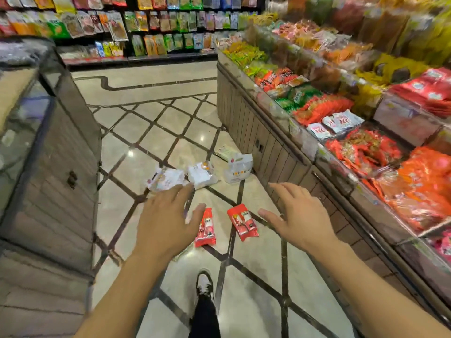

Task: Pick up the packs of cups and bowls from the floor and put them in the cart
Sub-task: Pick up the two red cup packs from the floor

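Left hand: my left hand (164, 219) reaches out over the floor (151, 128), fingers spread, holding nothing.
White packs: two (164, 182) (202, 175) lie on the floor past my fingertips; more (238, 164) lie by the display base.
Red packs: two (205, 228) (242, 222) lie between my hands.
Right hand: my right hand (299, 213) is released, empty.
Cart: not visible.
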A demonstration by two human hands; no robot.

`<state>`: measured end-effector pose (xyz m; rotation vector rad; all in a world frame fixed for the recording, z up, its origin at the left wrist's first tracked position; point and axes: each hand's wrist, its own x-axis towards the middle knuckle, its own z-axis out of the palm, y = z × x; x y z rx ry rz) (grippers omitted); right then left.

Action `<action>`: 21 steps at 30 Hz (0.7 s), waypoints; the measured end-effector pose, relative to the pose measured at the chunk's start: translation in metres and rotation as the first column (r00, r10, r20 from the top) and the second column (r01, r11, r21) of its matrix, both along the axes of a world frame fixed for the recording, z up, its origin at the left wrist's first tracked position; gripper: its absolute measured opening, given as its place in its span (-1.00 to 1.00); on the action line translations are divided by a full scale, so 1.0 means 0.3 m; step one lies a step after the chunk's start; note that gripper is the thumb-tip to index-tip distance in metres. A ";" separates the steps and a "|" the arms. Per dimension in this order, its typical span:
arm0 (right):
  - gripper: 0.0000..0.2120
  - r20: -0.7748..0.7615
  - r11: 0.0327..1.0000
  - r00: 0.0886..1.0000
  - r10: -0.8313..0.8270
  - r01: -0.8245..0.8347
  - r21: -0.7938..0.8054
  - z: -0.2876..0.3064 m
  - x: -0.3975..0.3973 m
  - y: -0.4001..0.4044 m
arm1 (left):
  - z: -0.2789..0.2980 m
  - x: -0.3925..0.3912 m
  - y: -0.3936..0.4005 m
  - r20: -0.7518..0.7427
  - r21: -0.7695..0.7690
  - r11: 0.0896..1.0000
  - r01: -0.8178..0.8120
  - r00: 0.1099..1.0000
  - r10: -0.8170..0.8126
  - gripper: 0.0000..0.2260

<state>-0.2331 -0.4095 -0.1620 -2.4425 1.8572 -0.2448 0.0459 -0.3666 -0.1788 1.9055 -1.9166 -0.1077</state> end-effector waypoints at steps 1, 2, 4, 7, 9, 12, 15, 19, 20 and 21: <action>-0.27 0.000 1.000 1.000 -0.006 0.006 0.020 -0.054 0.025 -0.099 | -0.055 0.019 -0.104 -0.006 0.015 1.000 0.007 1.000 -0.007 -0.44; -0.28 0.003 0.999 1.000 -0.014 0.014 0.048 -0.107 0.054 -0.197 | -0.104 0.036 -0.205 -0.025 0.048 0.999 0.011 1.000 -0.010 -0.45; -0.32 0.009 0.994 1.000 -0.027 0.026 0.109 -0.225 0.109 -0.390 | -0.206 0.068 -0.400 -0.060 0.108 0.994 0.015 0.998 -0.008 -0.46; -0.38 0.019 0.982 0.999 -0.045 0.041 0.185 -0.405 0.198 -0.672 | -0.354 0.116 -0.665 -0.053 0.226 0.974 -0.026 0.998 0.039 -0.39; -0.41 0.063 0.973 0.996 -0.068 0.052 0.225 -0.525 0.255 -0.825 | -0.464 0.144 -0.818 -0.062 0.282 0.959 -0.010 0.998 0.028 -0.36; -0.39 0.129 0.955 0.988 -0.090 0.049 0.292 -0.699 0.307 -0.972 | -0.640 0.168 -0.973 -0.089 0.306 0.952 -0.011 0.995 0.040 -0.45; -0.36 0.173 0.938 0.981 -0.089 0.024 0.345 -0.985 0.324 -1.099 | -0.908 0.168 -1.111 -0.125 0.381 0.924 -0.019 0.990 0.072 -0.53; -0.38 0.161 0.902 0.979 -0.121 0.041 0.430 -1.393 0.332 -1.207 | -1.338 0.154 -1.220 -0.153 0.420 0.907 -0.024 0.983 0.097 -0.55; -0.36 0.138 0.897 0.984 -0.112 0.040 0.441 -1.507 0.327 -1.226 | -1.458 0.146 -1.234 -0.152 0.425 0.905 -0.026 0.983 0.099 -0.55; -0.36 0.114 0.881 0.988 -0.103 0.037 0.472 -1.615 0.321 -1.244 | -1.569 0.137 -1.251 -0.146 0.436 0.899 -0.039 0.983 0.113 -0.55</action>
